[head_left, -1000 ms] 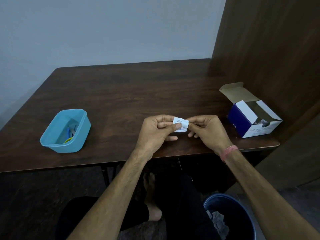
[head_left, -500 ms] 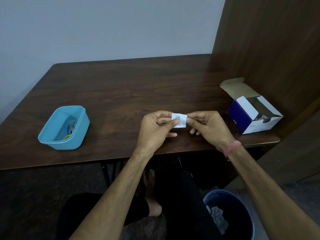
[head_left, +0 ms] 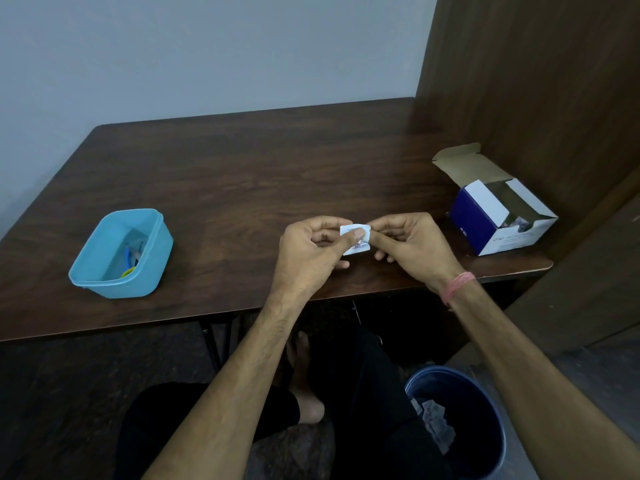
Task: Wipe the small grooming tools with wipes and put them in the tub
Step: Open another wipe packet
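Both hands have barely shifted since a moment ago, forearms converging above the counter's (head_left: pixel 242 174) near edge. Left hand (head_left: pixel 311 252) and right hand (head_left: pixel 412 247) each pinch the small white wipe packet (head_left: pixel 356 242) between thumb and forefinger, its faces upright. The blue tub (head_left: pixel 152 268), tools inside, sits near the left edge.

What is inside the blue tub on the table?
In the tub, a blue-handled tool and a yellow piece show; the near wall hides the rest.
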